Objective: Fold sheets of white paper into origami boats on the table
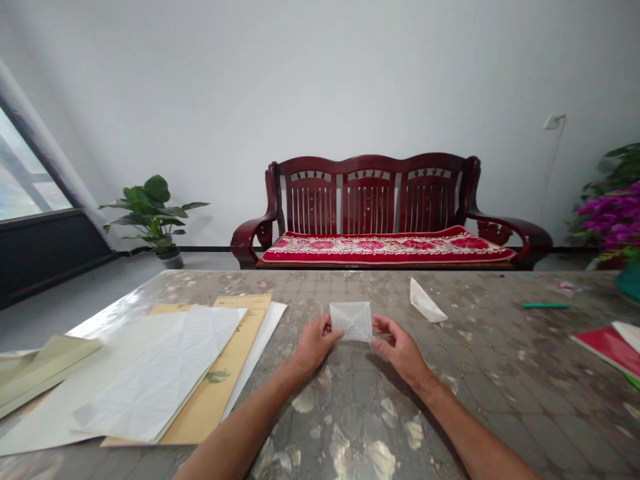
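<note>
I hold a small square of thin white creased paper up over the middle of the table. My left hand pinches its left edge. Its right edge is pinched by my right hand. The paper shows diagonal fold lines crossing at its centre. A folded white paper shape lies on the table just beyond my right hand.
A stack of large sheets, white, tan and pale green, lies at the left of the patterned table. A green pen and a red booklet sit at the right. Behind the table stand a wooden bench and potted plants.
</note>
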A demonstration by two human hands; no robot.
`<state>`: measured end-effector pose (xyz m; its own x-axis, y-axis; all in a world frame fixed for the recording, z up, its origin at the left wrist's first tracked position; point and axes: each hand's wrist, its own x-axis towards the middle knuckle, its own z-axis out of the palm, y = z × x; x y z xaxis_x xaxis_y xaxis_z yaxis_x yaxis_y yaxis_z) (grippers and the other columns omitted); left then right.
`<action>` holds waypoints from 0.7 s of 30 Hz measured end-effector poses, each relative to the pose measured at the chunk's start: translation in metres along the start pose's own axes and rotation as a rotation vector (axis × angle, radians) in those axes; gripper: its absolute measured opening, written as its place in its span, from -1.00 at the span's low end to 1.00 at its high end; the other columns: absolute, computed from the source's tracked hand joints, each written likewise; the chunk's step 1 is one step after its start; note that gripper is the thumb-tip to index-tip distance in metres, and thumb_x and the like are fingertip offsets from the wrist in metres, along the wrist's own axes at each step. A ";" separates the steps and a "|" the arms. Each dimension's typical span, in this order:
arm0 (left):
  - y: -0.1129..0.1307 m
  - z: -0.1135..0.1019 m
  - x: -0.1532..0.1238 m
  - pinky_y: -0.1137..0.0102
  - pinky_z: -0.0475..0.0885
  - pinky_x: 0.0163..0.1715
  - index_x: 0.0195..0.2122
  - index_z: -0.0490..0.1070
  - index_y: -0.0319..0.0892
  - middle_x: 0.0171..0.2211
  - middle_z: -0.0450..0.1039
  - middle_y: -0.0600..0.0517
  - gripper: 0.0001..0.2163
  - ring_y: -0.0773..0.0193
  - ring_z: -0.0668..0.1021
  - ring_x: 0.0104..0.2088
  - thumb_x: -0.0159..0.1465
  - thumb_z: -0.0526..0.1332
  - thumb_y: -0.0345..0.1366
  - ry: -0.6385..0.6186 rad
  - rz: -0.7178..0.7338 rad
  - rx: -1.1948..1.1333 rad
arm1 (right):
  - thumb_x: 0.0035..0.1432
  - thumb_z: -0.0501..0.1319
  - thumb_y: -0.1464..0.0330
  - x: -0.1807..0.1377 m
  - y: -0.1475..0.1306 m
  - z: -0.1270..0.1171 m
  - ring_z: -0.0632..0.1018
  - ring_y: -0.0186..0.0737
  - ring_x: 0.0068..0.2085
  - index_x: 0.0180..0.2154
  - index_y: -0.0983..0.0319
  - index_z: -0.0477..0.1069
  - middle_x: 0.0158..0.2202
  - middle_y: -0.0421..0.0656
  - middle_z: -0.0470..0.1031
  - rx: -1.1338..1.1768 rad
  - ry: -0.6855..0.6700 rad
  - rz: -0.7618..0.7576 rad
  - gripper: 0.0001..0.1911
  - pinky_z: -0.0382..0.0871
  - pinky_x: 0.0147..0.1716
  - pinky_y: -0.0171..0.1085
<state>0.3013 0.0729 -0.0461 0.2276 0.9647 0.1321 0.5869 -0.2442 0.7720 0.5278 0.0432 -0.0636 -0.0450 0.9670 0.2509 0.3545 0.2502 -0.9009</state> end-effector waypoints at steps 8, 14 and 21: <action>0.009 0.015 -0.015 0.38 0.39 -0.25 -0.27 0.44 -0.16 -0.35 0.50 0.07 -0.89 0.23 0.51 -0.31 0.18 0.22 -0.29 0.087 0.054 0.105 | 0.15 0.13 0.42 -0.005 -0.019 0.001 0.43 -0.22 -0.29 -0.44 0.18 0.42 -0.41 -0.19 0.46 -0.551 0.082 -0.279 -0.85 0.25 -0.26 -0.29; 0.010 0.001 -0.023 0.23 0.31 0.09 0.11 0.37 -0.01 0.06 0.44 -0.01 -0.60 0.13 0.43 0.05 0.23 0.23 -0.35 0.158 0.448 0.395 | 0.26 0.12 0.44 -0.004 -0.021 -0.005 0.39 -0.16 -0.25 -0.33 0.17 0.49 -0.37 -0.15 0.47 -0.901 0.033 -0.516 -0.81 0.13 -0.23 -0.23; 0.005 0.007 -0.020 0.34 0.41 -0.04 0.01 0.49 -0.03 -0.10 0.56 0.02 -0.75 0.20 0.51 -0.09 0.37 0.11 -0.33 -0.117 0.512 0.563 | 0.30 0.08 0.45 -0.006 -0.019 -0.001 0.38 -0.15 -0.20 -0.31 0.17 0.49 -0.32 -0.13 0.46 -0.998 -0.139 -0.508 -0.78 0.14 -0.19 -0.22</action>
<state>0.3050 0.0517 -0.0488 0.6399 0.7089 0.2966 0.6859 -0.7010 0.1953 0.5218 0.0326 -0.0475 -0.4781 0.7769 0.4096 0.8507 0.5256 -0.0040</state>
